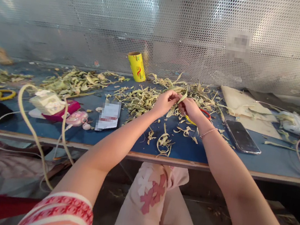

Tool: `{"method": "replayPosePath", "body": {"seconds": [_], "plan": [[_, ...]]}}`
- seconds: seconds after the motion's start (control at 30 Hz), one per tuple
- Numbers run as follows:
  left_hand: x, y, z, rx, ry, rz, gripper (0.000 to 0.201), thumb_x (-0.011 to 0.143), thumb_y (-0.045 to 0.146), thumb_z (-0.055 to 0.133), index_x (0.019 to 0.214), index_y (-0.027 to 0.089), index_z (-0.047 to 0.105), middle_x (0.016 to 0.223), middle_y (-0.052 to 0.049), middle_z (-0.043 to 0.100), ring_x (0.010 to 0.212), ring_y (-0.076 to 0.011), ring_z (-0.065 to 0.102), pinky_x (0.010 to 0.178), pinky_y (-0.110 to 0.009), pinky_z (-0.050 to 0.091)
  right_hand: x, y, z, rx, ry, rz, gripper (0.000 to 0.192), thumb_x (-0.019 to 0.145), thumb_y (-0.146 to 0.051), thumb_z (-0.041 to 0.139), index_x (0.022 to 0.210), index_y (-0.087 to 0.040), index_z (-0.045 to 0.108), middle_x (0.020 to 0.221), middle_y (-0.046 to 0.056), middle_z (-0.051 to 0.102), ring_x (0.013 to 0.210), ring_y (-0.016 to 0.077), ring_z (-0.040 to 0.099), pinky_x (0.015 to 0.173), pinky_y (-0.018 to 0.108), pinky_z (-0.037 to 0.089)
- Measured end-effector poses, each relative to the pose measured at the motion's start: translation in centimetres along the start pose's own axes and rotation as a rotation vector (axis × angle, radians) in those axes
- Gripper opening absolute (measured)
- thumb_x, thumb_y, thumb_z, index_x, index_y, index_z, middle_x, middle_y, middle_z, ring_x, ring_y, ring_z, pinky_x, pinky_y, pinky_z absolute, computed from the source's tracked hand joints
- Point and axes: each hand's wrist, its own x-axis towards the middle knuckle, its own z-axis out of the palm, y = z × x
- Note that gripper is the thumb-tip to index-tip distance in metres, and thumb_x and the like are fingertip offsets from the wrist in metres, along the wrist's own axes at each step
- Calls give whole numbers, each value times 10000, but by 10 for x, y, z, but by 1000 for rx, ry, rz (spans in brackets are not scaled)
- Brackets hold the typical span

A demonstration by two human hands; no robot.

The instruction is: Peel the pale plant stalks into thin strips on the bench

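From the head camera, both hands meet above the blue worktable (189,152). The left hand (165,101) is curled, its fingers pinching one end of a pale green, flat leaf strip (182,98). The right hand (191,108) grasps the same strip from the other side, knuckles almost touching the left hand's. Just beyond both hands lies a loose heap of dried yellow-green leaf trimmings (143,98). Under the right hand, partly hidden, are scissors with red and yellow handles (205,114). Further right of the right hand, a black smartphone (242,137) lies flat. Beyond the left hand, a tilted yellow cylindrical roll (136,66) leans at the perforated metal wall (97,14). Left of it sits a blurred white card (109,115).
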Motion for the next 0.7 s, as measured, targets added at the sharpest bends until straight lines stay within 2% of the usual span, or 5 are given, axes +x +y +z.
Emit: {"method": "replayPosePath", "body": {"seconds": [0.33,0.43,0.53,0.7], "plan": [[3,-3,-5,180,2,-35,124,844,192,563,734,175,508,654,21,543,625,-108,499,632,-247,392,2,0,3,-47,109,-13,378,899,-212,474,539,-194,359,394,-75,325,343,44,272,376,193,216],[4,-7,-5,232,-50,17,173,864,273,557,726,185,501,649,15,535,624,-122,490,636,-260,389,2,-1,3,19,113,5,314,883,-184,466,583,-193,373,430,-81,327,353,40,268,376,183,210],[5,-12,-4,264,-103,88,310,877,404,535,654,201,460,617,-1,501,618,-146,477,655,-292,388,2,-1,3,63,81,25,251,850,-165,485,618,-190,394,457,-82,335,367,38,278,383,170,208],[5,-19,-3,242,-125,166,416,871,554,460,625,221,417,620,-24,470,634,-174,473,679,-321,397,1,1,5,97,48,63,201,807,-143,479,631,-190,395,471,-77,331,384,40,276,390,163,216]]}}
